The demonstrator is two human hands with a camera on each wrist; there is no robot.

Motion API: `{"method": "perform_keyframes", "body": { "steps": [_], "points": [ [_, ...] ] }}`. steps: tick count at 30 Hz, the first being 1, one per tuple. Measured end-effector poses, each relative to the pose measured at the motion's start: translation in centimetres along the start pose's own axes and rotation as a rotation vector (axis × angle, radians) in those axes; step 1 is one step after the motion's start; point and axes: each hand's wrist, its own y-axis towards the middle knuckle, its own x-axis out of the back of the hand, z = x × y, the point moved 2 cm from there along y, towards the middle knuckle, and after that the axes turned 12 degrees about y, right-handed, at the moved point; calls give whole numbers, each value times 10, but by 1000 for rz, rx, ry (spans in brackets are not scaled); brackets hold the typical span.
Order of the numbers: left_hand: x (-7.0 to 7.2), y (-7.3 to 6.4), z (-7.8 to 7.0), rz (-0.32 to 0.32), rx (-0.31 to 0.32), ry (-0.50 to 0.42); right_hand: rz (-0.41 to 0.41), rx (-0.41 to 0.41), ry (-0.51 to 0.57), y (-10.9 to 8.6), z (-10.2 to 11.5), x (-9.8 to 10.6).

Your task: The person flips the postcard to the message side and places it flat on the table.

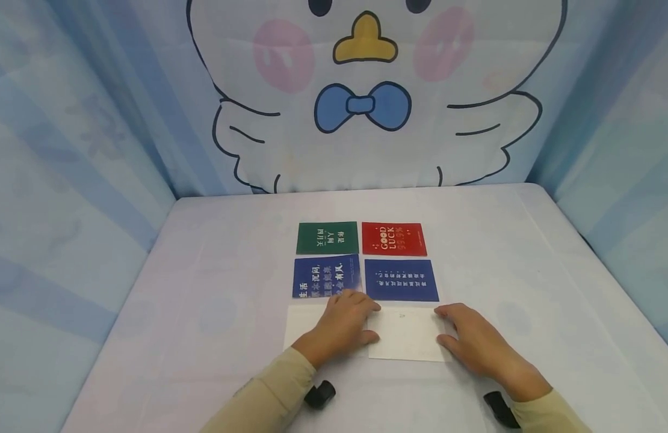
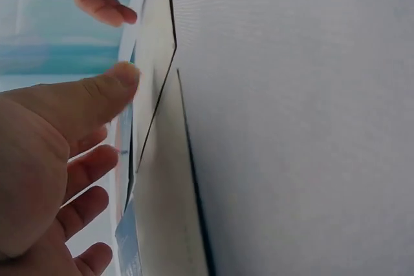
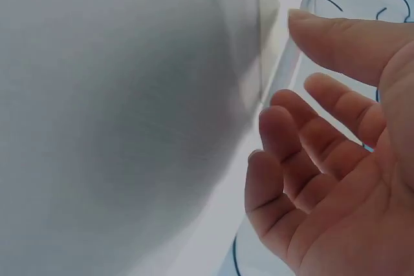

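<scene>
Two cream-white cards lie side by side on the table's near half, a left one [image 1: 303, 320] and a right one [image 1: 403, 338]. My left hand [image 1: 342, 325] is over the seam between them, thumb and fingers spread apart, covering part of the left card. At the right card's right edge is my right hand [image 1: 477, 343], thumb and forefinger apart; whether they touch the card I cannot tell. Both palms look empty in the wrist views, where the left hand [image 2: 39, 172] and right hand [image 3: 343, 153] have loosely bent fingers.
Beyond the white cards lie a green card [image 1: 327, 239], a red card [image 1: 394, 239] and two blue cards, left [image 1: 323, 273] and right [image 1: 401, 281]. Patterned curtains [image 1: 68, 180] enclose the white-covered table [image 1: 204, 361]. Black wrist straps [image 1: 320, 395] show near the sleeves.
</scene>
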Motion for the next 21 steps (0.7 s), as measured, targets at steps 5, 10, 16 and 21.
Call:
{"method": "perform_keyframes", "body": {
  "steps": [5,10,16,21],
  "points": [
    [8,16,5,-56,15,0,-46,2,12,12,8,14],
    [11,38,15,-37,72,19,-42,-5,-37,41,12,17],
    [11,57,19,19,106,12,20,-50,-24,68,8,10],
    [8,64,18,72,138,-42,50,-111,-37,74,3,6]
  ]
}}
